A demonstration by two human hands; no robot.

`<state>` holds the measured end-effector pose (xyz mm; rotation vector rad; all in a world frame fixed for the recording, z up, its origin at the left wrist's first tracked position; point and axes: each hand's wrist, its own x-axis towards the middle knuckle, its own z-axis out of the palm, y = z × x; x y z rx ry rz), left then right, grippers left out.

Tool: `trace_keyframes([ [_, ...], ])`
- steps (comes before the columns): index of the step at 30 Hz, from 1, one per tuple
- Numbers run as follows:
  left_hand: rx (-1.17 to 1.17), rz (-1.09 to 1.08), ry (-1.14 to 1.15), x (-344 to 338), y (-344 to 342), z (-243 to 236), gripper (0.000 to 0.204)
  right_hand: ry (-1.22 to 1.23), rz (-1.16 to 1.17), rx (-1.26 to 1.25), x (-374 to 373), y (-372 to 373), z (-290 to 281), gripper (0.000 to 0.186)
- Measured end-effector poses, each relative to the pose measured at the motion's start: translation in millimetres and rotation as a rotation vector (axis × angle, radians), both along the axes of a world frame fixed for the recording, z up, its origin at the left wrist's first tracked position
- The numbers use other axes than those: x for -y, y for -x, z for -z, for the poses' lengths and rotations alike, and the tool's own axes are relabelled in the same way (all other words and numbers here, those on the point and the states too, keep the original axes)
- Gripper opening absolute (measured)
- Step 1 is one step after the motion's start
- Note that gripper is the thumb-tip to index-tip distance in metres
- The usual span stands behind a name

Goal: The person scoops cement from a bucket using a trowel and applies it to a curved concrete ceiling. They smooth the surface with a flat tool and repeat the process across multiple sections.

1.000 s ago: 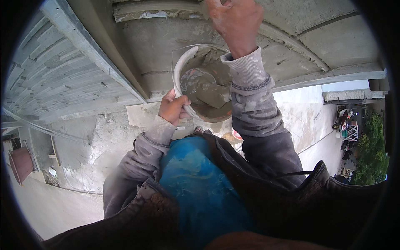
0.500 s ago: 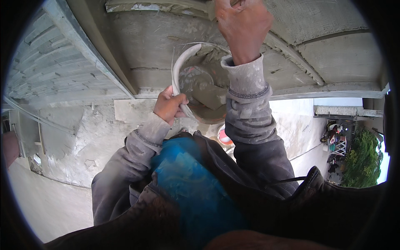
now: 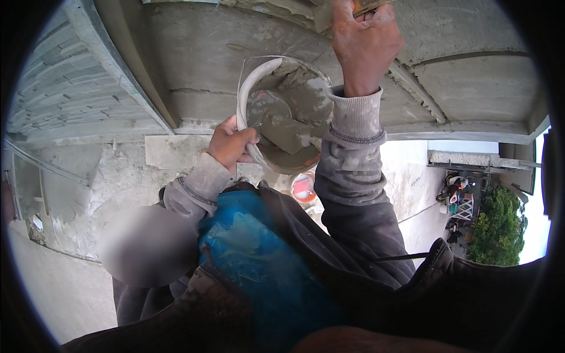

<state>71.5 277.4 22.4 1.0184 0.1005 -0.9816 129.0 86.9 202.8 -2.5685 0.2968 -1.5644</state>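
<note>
Right hand (image 3: 365, 44) now sits higher against the grey rendered wall (image 3: 194, 76) than it did a second ago, fist closed around a tool handle (image 3: 368, 6) right at the top edge. Left hand (image 3: 231, 144) grips the pale rim of the mortar pan (image 3: 282, 115), fingers curled over the edge; the pan has tilted and come up closer to the wall over the same second. I read that as wet mix being carried up and pressed onto the surface, the pan following to stay under the work.

Hard to make out: the tool's blade is cut off by the frame, so I cannot name it for sure. Right sleeve (image 3: 353, 153) covers part of the pan's far side. How much mortar remains is unclear. Small orange-and-white bucket (image 3: 303, 187) shows below the pan, partly hidden.
</note>
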Motion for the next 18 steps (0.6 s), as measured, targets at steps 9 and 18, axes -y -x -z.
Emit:
trace_keyframes([
  [9,0.027,0.006,-0.041,15,6,-10,0.042,0.028,-0.025,0.037,29,15,-1,0.019],
  [18,0.038,0.033,-0.037,32,15,-15,0.045,0.005,-0.016,0.034,50,26,0,0.019],
])
